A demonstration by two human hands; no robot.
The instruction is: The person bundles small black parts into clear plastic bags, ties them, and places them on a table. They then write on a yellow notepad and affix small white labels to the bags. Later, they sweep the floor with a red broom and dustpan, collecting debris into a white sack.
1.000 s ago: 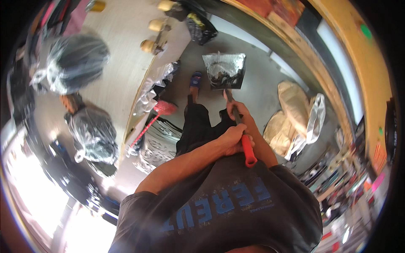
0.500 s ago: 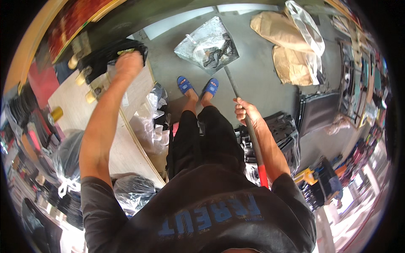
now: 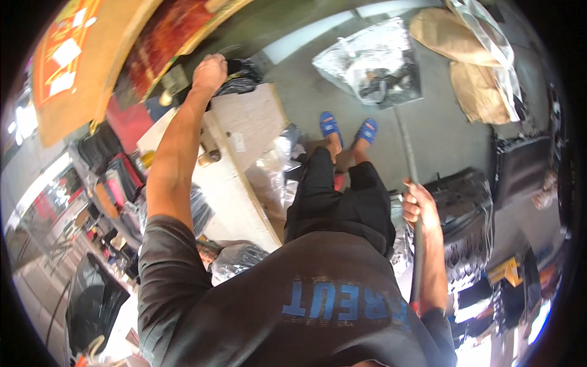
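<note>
My right hand (image 3: 422, 206) is wrapped round the long grey handle (image 3: 406, 144) of a metal shovel. The shovel's broad pan (image 3: 400, 52) rests on the floor ahead of my feet, with crumpled clear and dark plastic scraps (image 3: 374, 84) in it. My left hand (image 3: 210, 73) reaches out to the far left, fingers curled closed; what they hold, if anything, is hidden. Beside it, black plastic (image 3: 241, 79) lies at the far end of a pale wooden board (image 3: 247, 131).
Brown paper sacks (image 3: 480, 85) lie at the far right. Clear plastic wrapping (image 3: 275, 171) sits between the board and my legs. Black stacked parts (image 3: 461, 199) stand right of my right hand. An orange panel (image 3: 92, 67) rises at the upper left.
The view has swung, so the scene sits further right in the picture. My left hand has moved leftward relative to the black plastic. My right hand keeps its grip on the shovel handle.
</note>
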